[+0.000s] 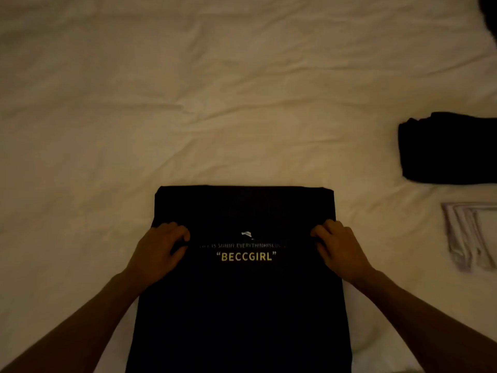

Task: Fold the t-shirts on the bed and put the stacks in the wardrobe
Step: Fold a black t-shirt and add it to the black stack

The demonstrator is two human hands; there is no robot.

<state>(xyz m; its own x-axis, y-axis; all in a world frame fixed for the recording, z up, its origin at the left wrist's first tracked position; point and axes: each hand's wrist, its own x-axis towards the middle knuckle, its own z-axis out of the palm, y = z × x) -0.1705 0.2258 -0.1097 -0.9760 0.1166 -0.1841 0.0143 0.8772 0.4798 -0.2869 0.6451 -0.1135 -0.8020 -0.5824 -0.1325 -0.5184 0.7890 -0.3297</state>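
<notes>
T-shirt [242, 286], black, gold print, flat on bed [161, 103] at near edge; sides already turned in to a long panel, far end square. Left hand [158, 251] and right hand [340, 251] each pinching a side edge mid-length, grip closed on cloth. Cross fold pending. Count: one shirt in work; one dark stack [449, 149] to right, layers uncountable; one pale folded piece [470, 235] beside it. Wardrobe unseen; stowing not yet done.

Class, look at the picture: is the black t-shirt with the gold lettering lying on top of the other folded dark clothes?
No, the black t-shirt lies alone on the bed sheet, apart from the folded dark stack at the right.
</notes>
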